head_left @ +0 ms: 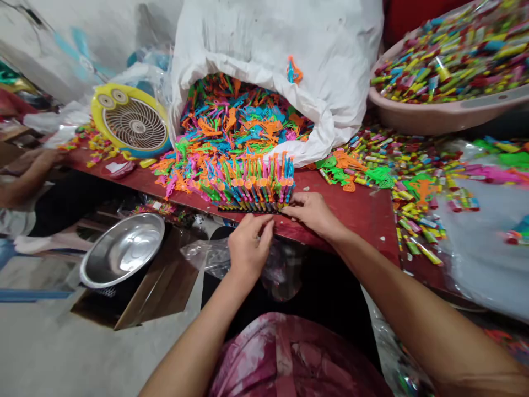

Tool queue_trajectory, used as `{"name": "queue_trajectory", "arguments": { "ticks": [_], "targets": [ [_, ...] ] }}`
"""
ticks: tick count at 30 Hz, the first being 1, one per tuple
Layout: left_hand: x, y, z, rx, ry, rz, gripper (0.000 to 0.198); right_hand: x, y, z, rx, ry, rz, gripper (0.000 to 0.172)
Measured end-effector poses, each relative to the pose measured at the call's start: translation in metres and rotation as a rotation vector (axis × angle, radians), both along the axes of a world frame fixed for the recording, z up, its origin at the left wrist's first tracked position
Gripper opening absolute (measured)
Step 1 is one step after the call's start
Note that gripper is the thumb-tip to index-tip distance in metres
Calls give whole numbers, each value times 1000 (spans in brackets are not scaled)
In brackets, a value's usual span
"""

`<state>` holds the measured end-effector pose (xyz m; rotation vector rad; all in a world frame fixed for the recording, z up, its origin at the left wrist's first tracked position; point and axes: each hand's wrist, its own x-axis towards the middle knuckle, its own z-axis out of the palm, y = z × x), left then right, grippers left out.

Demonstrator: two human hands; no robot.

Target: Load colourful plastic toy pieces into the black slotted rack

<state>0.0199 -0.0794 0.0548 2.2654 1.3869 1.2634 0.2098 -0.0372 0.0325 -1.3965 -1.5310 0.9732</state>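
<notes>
A row of bright plastic toy pieces (252, 187) stands upright along a black strip (248, 209) at the edge of a red table (355, 215). My right hand (312, 213) presses its fingers against the strip's right end and seems to hold it. My left hand (250, 248) sits curled at the table edge, fingertips just below the strip. I cannot tell whether those fingers grip it. Behind the row, a heap of loose orange, green, blue and pink plastic pieces (235, 132) spills from a white sack.
The white sack (281, 33) stands at the back. A pink basin (430, 116) of small multicoloured tubes sits at the right, and more tubes lie scattered on the table. A yellow fan (134, 124) stands at the left. Lower left is a steel bowl (122, 251). A co-worker's arm (33, 176) shows far left.
</notes>
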Motion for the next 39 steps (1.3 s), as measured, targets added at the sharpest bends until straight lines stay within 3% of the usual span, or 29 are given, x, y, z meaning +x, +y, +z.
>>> {"name": "queue_trajectory", "arguments": {
  "ticks": [3,6,16,28,34,39],
  "targets": [
    [18,10,-32,-126,-143,92,16,0,0,-2,12,38,11,22],
    [30,20,-41,-90,-184,182,16,1,0,-4,12,74,27,20],
    [44,22,-48,77,-189,316,18,3,1,-11,45,91,51,18],
    [42,21,-48,109,-293,241,16,2,5,-13,100,32,33,13],
    [36,20,-39,166,-299,221,17,2,6,-12,121,8,45,9],
    [37,19,-35,38,-343,214,19,3,6,-11,120,-2,50,7]
  ]
}}
